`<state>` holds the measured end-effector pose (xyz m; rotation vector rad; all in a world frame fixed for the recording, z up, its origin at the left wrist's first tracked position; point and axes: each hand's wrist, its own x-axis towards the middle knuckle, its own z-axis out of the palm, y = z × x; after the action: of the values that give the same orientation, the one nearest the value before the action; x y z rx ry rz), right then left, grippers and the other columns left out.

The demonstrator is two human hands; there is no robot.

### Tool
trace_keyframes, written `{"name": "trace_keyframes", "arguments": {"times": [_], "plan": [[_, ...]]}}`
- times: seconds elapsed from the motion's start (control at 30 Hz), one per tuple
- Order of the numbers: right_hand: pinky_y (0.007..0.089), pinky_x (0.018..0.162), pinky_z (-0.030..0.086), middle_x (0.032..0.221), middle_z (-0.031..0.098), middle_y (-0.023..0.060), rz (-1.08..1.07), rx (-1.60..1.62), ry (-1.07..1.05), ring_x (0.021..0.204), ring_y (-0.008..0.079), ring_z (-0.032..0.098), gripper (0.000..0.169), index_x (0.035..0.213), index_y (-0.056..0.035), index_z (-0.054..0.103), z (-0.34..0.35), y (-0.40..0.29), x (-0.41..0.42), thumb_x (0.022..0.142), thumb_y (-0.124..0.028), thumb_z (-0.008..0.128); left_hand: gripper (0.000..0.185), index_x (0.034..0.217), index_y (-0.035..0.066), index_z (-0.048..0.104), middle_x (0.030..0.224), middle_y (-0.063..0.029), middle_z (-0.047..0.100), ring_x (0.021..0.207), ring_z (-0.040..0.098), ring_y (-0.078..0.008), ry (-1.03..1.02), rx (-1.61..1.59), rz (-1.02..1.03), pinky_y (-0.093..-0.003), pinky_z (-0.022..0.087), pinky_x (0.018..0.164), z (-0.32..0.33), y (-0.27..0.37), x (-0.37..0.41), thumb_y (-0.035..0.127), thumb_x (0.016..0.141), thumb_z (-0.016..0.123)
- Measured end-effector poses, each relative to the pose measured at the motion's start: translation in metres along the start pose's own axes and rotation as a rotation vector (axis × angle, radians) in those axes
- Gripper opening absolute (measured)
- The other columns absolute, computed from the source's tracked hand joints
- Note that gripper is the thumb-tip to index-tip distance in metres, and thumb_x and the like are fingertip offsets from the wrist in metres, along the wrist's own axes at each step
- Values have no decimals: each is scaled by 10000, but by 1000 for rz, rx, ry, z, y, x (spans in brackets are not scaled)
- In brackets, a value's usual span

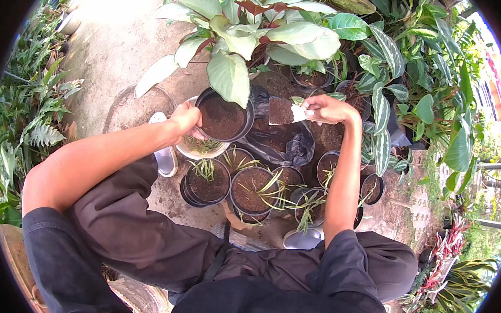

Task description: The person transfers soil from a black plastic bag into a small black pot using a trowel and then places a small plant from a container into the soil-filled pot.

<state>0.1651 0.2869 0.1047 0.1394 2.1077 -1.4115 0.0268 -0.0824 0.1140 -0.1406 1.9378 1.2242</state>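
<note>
My left hand [188, 122] grips the rim of a black plastic plant pot [225, 117] that is partly filled with brown soil. The pot is tilted above a white tub [203, 149] holding green and dry grassy plantlets. In my right hand [328, 109] is a white flat-bladed scoop [298, 112] carrying dark soil [280, 111]. The scoop is over an open black plastic bag [303, 143] of soil, to the right of the held pot. Several black pots with striped spider-plant seedlings stand nearer to me, among them a round one [252, 189] at the centre.
A large pale-leaved plant [229, 68] overhangs the held pot from beyond. Dense potted foliage [383, 102] crowds the right side, and ferns [40, 120] line the left. My shoes [165, 161] rest on the concrete ground [97, 66] beside the pots.
</note>
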Motion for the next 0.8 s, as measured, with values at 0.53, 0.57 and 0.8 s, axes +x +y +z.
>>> {"name": "trace_keyframes", "arguments": {"times": [0.53,0.57,0.8], "plan": [[401,712,450,842,623,171,-318,-587,476,794,333,594,225,964,-5,556,73,-78,12,752,-11,629,377,1124,-7,353,973,-194,560,789,655,-339,-303,-23,-90,-367,562,648,8,-3,0,-33,754,424],[399,715,449,841,622,167,-308,-565,448,798,325,595,224,966,-9,555,71,-80,10,755,-17,630,377,1122,-7,355,976,-195,561,785,656,-338,-291,-26,-84,-366,563,645,8,-3,0,-33,753,426],[374,685,462,756,642,147,-226,-242,399,724,259,619,214,997,-1,534,54,-80,-5,783,-9,542,366,1100,11,363,950,-199,553,765,657,-347,-268,-63,-63,-374,567,646,1,-7,4,-38,744,431]]}}
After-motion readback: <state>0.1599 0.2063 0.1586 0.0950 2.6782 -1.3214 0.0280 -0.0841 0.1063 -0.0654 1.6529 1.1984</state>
